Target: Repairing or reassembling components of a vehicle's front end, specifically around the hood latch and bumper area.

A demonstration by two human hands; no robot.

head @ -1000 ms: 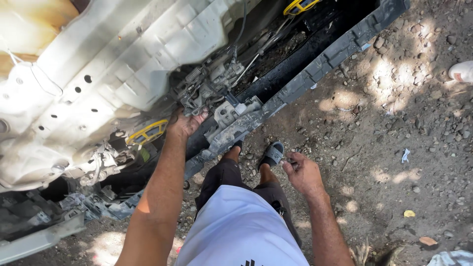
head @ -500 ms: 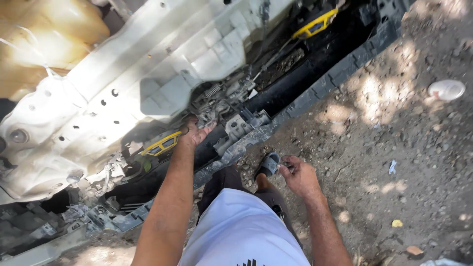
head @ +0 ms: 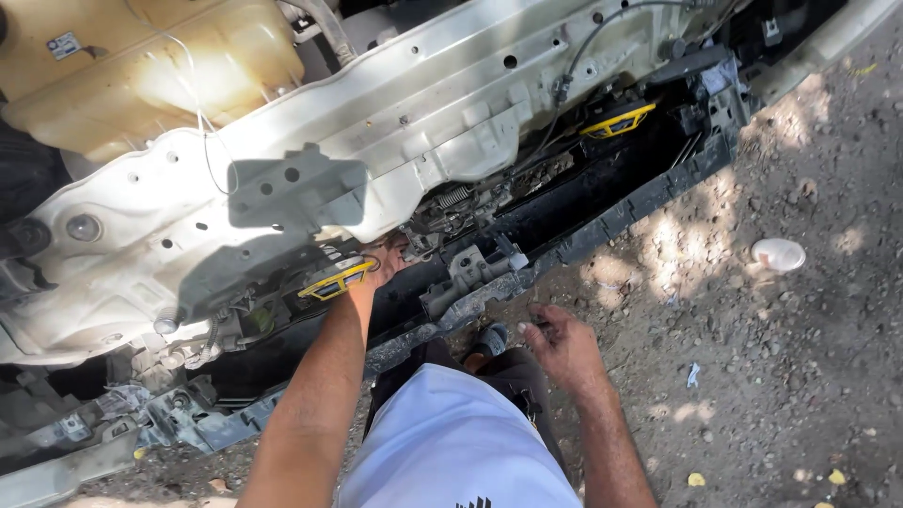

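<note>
While left hand [head: 384,259] reaches under white radiator support panel [head: 310,179], fingers hidden beside yellow clip [head: 337,279]; grip there cannot be told. Latch bracket [head: 470,273] just right of hand, bolted to black lower crossmember [head: 602,221]: stiff metal, likely heavy for size, grimy, sharp-edged; best taken by flat flange. Right hand [head: 562,346] hangs over dirt ground [head: 781,376], fingers loosely curled, perhaps pinching small part. Translucent yellowish reservoir tank [head: 141,75] upper left; contents not discernible.

Bare dirt ground [head: 781,376], sun patches. White round lid [head: 778,254] lies on it; right of lid, small stones, yellow leaves [head: 696,480] below.
</note>
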